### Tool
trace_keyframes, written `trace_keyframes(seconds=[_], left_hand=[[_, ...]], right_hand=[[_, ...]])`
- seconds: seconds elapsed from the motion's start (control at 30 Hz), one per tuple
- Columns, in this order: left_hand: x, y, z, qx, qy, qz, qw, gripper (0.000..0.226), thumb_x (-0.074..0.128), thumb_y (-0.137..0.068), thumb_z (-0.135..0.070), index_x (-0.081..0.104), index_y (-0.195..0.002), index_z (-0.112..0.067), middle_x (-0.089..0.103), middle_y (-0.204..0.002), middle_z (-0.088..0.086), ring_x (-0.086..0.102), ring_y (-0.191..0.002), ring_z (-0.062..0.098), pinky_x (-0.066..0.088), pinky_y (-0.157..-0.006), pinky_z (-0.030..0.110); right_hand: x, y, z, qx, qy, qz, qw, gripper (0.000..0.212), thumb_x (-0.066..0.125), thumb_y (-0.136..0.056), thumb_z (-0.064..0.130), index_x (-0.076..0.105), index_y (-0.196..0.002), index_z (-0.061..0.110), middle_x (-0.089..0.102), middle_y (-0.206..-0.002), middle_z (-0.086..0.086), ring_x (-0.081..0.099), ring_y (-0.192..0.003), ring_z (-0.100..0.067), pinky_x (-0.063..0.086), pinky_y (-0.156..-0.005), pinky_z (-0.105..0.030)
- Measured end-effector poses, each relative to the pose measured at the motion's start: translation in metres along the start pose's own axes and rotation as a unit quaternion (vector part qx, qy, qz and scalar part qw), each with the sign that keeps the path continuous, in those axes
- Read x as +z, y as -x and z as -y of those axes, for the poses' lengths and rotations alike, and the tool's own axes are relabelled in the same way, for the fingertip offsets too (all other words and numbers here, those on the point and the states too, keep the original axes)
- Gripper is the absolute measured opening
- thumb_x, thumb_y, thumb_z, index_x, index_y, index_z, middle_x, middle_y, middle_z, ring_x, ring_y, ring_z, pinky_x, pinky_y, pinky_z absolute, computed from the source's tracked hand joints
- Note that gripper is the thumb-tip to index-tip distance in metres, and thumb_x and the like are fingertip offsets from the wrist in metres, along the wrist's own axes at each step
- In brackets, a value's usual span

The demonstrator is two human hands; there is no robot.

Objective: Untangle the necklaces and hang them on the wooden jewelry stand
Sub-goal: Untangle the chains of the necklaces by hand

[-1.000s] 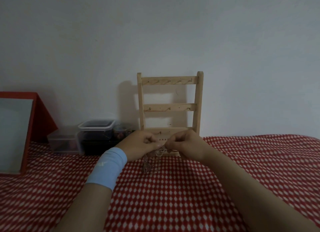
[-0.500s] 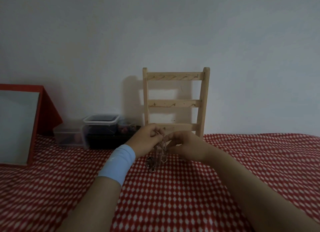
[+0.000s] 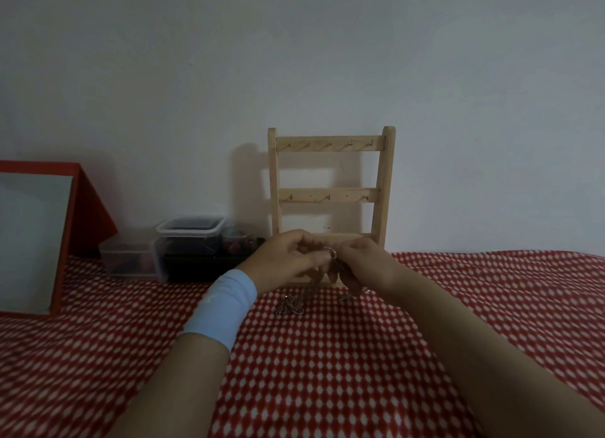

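tablecloth (image 3: 327, 372): red with a white diamond check, covering the whole surface from the near edge to the wall
left forearm: comes in from the lower left, with a light blue wristband (image 3: 221, 306) at the wrist
right forearm: bare, comes in from the lower right
left hand (image 3: 284, 260): raised above the cloth, fingers curled, fingertips pinching the chains where the two hands meet
right hand (image 3: 366, 264): level with the left and touching it at the fingertips, fingers curled, pinching the same tangle; a small metal loop shows at its fingertips
necklaces (image 3: 289, 306): thin metal chains, tangled together; held up between both hands, strands hanging down to a small heap on the cloth below the left hand, in front of the stand
wooden jewelry stand (image 3: 330, 193): upright against the wall just behind the hands, ladder-shaped; the top and middle rails carry rows of small hooks, the lowest rail is partly hidden by the hands
plastic containers (image 3: 191, 228): clear lidded tubs to the left of the stand, with dark contents
red-framed panel (image 3: 32, 234): leaning at the far left
wall (image 3: 294, 60): plain and pale
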State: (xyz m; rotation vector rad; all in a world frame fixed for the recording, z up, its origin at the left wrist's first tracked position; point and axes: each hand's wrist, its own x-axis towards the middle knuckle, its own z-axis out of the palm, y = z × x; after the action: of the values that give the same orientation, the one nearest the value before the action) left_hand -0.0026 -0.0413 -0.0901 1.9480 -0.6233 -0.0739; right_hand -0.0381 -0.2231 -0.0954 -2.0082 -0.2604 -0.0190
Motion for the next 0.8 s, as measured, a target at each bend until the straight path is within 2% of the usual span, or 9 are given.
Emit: trace_keyframes(seconds=[0.1,0.2,0.3,0.37,0.43,0.5,0.6,0.73,0.8], left_hand=[[0.003,0.0,0.002,0.019,-0.073,-0.026,0.997,0.011,0.074,-0.084,-0.02,0.071,-0.094,-0.019,0.071,-0.085,-0.006,0.068,-0.078,0.007,0.053,-0.077,0.019],[0.0,0.0,0.005,0.04,-0.089,-0.047,0.994,0.006,0.067,-0.089,-0.016,0.072,-0.092,-0.015,0.072,-0.083,-0.003,0.069,-0.076,0.012,0.056,-0.081,0.026],[-0.004,0.002,0.003,0.048,-0.07,-0.022,0.996,0.008,0.066,-0.088,-0.011,0.07,-0.094,-0.015,0.071,-0.084,-0.002,0.068,-0.078,0.012,0.053,-0.08,0.023],[-0.002,0.003,0.001,0.051,-0.054,0.019,0.997,0.019,0.071,-0.083,-0.009,0.067,-0.097,-0.021,0.069,-0.092,-0.003,0.066,-0.083,0.01,0.051,-0.079,0.02],[0.001,0.002,0.002,0.054,-0.053,0.015,0.997,0.023,0.075,-0.08,-0.015,0.065,-0.098,-0.025,0.068,-0.093,-0.003,0.065,-0.084,0.008,0.052,-0.079,0.021],[0.003,0.0,0.003,0.059,-0.062,-0.019,0.996,0.018,0.074,-0.082,-0.02,0.066,-0.096,-0.028,0.067,-0.085,-0.004,0.064,-0.083,0.007,0.051,-0.082,0.023],[0.003,-0.001,0.007,0.066,-0.065,-0.027,0.995,0.015,0.072,-0.085,-0.02,0.067,-0.092,-0.032,0.064,-0.079,-0.006,0.062,-0.079,0.003,0.049,-0.081,0.022],[0.003,-0.003,0.011,0.061,-0.092,-0.008,0.994,0.016,0.067,-0.089,-0.019,0.064,-0.099,-0.03,0.06,-0.081,-0.007,0.057,-0.077,0.006,0.045,-0.076,0.021],[0.004,-0.001,0.012,0.064,-0.111,0.01,0.992,0.025,0.07,-0.086,-0.019,0.062,-0.106,-0.032,0.059,-0.08,-0.005,0.054,-0.071,0.006,0.043,-0.071,0.019]], right_hand=[[-0.001,0.001,0.002,0.008,0.028,-0.007,1.0,0.048,0.039,-0.11,0.031,0.069,-0.079,0.011,0.067,-0.054,0.004,0.046,-0.044,-0.014,0.044,-0.054,-0.032],[-0.002,-0.001,0.0,0.03,0.069,0.007,0.997,0.049,0.043,-0.109,0.036,0.073,-0.091,0.003,0.074,-0.064,-0.001,0.055,-0.046,-0.015,0.053,-0.057,-0.036],[0.0,-0.002,-0.004,0.045,0.057,0.036,0.997,0.052,0.043,-0.107,0.042,0.074,-0.094,0.002,0.075,-0.072,-0.009,0.059,-0.054,-0.019,0.052,-0.06,-0.034],[0.001,-0.002,-0.006,0.043,0.002,0.032,0.999,0.053,0.042,-0.108,0.043,0.074,-0.086,0.007,0.073,-0.072,-0.006,0.057,-0.055,-0.021,0.049,-0.059,-0.033],[0.001,-0.003,-0.007,0.041,-0.027,0.019,0.999,0.051,0.043,-0.108,0.042,0.072,-0.084,0.008,0.072,-0.071,-0.005,0.056,-0.053,-0.019,0.047,-0.057,-0.032],[0.001,-0.003,-0.007,0.036,-0.018,0.025,0.999,0.049,0.044,-0.108,0.04,0.073,-0.086,0.007,0.072,-0.073,-0.005,0.056,-0.052,-0.016,0.047,-0.053,-0.029],[0.002,-0.001,-0.005,0.047,-0.015,0.037,0.998,0.048,0.043,-0.108,0.038,0.075,-0.088,0.008,0.074,-0.074,-0.005,0.059,-0.054,-0.016,0.05,-0.051,-0.024],[0.004,-0.005,-0.006,0.061,0.017,0.009,0.998,0.043,0.049,-0.107,0.035,0.077,-0.093,0.005,0.079,-0.079,-0.006,0.069,-0.064,-0.02,0.06,-0.06,-0.028],[0.005,-0.007,-0.008,0.07,0.03,-0.012,0.997,0.036,0.053,-0.105,0.03,0.076,-0.099,0.003,0.079,-0.08,-0.008,0.071,-0.062,-0.019,0.061,-0.058,-0.03]])
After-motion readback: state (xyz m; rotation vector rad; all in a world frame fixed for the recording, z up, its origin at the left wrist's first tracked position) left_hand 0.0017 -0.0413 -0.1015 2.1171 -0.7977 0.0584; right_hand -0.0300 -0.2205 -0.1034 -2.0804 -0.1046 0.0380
